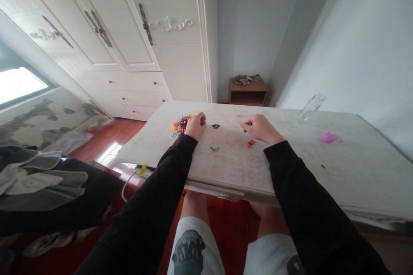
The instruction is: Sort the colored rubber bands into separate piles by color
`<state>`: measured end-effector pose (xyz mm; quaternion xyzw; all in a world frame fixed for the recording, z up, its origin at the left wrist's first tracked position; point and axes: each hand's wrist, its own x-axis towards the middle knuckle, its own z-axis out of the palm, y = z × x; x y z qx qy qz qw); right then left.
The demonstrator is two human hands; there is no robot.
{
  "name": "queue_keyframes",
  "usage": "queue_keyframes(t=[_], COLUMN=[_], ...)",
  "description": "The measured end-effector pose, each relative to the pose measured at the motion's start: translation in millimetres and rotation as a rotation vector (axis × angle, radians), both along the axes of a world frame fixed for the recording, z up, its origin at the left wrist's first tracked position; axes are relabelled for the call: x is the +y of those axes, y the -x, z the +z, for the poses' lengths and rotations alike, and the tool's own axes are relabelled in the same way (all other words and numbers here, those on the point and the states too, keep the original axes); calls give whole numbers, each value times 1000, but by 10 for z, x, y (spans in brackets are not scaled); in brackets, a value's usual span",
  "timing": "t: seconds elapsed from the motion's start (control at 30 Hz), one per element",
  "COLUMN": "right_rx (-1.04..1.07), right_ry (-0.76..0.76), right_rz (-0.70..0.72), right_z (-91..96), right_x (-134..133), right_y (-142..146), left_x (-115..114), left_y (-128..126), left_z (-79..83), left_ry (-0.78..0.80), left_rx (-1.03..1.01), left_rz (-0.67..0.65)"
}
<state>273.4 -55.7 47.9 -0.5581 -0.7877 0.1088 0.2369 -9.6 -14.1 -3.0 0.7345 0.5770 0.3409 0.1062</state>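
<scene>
Resting on the white table, the left hand curls tight against a heap of coloured elastic bands. The right hand lies well apart, fingertips drawn together; whether either pinches a band is unclear. Loose black, blue and red bands lie between them. The shorts' grey print is too blurred to read.

One heap of small multicoloured elastic bands on one white stone-look table. Four loose bands apart from it: one black band, one blue band, one red band, one pink band. One clear bottle. One bright pink plastic piece. One brown wooden bedside cabinet.
</scene>
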Motion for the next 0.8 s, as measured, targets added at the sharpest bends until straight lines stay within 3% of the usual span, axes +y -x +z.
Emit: queue_keyframes(t=[0.1, 0.23, 0.33, 0.63, 0.7, 0.8], right_rx=[-6, -14, -21, -15, -18, 1], right_ry=[2, 1, 4, 5, 3, -38], right_rz=[0, -5, -9, 0, -4, 36], right_z=[-9, -9, -5, -2, -1, -8], right_x=[9, 10, 7, 4, 3, 0], right_y=[-5, -3, 4, 0, 6, 50], left_x=[-7, -13, -10, -25, -49, -102], left_y=[21, 93, 142, 118, 74, -16], left_z=[20, 49, 43, 72, 97, 106], left_ry=[11, 11, -2, -59, -99, -144], left_rx=[27, 0, -56, -154, -219, -284], left_rz=[71, 263, 305, 296, 230, 21])
